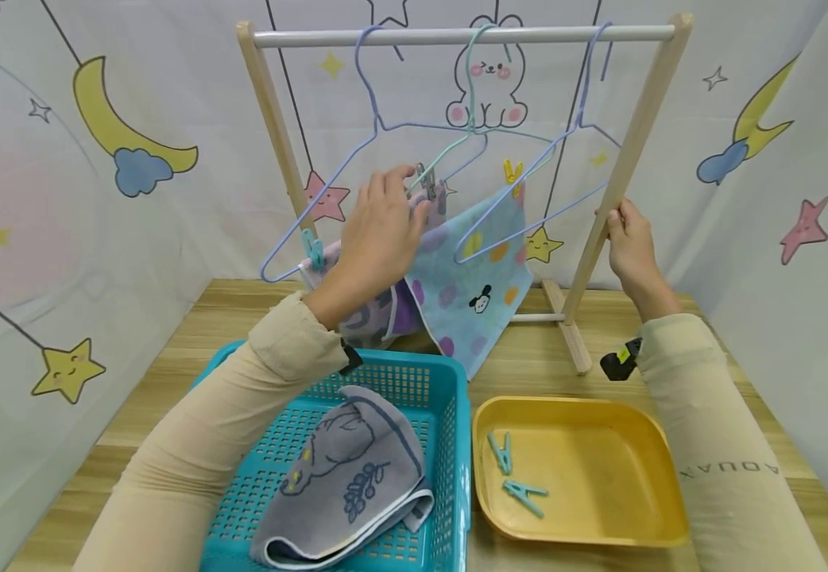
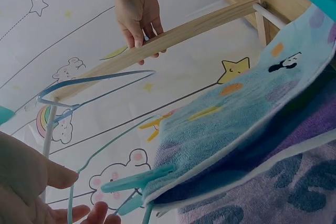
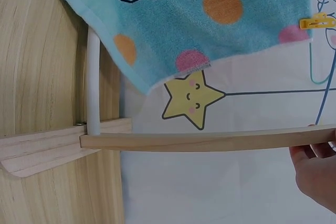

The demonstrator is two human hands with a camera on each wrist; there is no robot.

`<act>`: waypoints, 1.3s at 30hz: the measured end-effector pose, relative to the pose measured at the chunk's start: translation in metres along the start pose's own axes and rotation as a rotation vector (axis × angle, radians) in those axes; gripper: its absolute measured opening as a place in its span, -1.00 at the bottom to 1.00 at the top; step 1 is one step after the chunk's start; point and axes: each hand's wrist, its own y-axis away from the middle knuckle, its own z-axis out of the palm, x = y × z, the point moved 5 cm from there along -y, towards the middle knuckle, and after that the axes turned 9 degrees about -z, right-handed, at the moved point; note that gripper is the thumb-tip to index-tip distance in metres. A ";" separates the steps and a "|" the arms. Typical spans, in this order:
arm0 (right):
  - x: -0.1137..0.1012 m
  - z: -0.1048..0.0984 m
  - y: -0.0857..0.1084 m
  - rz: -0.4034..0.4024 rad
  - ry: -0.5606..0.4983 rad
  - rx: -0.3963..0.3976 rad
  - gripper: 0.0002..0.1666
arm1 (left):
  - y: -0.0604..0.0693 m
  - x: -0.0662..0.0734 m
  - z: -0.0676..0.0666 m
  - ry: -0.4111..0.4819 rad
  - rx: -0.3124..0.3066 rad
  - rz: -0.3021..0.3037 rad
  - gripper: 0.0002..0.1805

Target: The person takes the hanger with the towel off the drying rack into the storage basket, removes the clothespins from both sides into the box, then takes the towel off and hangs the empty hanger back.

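We see our left hand (image 2: 26, 177) at lower left, thumb and fingers parted beside the green hanger (image 2: 116, 138); we cannot tell if they touch it. A teal peg (image 2: 131, 181) and a yellow peg (image 2: 152, 124) meet the blue towel (image 2: 226, 116). Our right hand (image 2: 139, 14) grips the wooden post (image 2: 199, 28), near a blue hanger (image 2: 94, 77).

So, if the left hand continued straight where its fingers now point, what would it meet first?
Most likely the mint-green clothes hanger, close to the left hand; depth is unclear, so they may already touch.

Basket (image 1: 462, 445) cut off, lilac towel (image 1: 369, 321) part-hidden
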 end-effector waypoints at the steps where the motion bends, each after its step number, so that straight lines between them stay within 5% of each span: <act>1: 0.000 0.000 0.000 -0.002 0.004 -0.003 -0.51 | 0.000 -0.001 0.000 0.002 -0.010 -0.002 -0.49; 9: 0.002 0.001 0.000 -0.015 0.000 0.009 -0.51 | 0.004 -0.014 -0.002 -0.004 -0.058 -0.006 -0.63; 16: 0.003 0.001 0.000 -0.001 -0.011 0.011 -0.51 | 0.010 -0.029 -0.004 0.029 -0.002 -0.001 -0.56; 28: 0.002 0.002 0.001 0.003 -0.004 0.014 -0.51 | 0.014 -0.047 -0.008 0.300 0.018 -0.045 -0.55; 39: 0.002 0.002 0.000 0.008 -0.002 0.019 -0.51 | 0.012 -0.045 -0.015 0.416 0.079 0.024 -0.55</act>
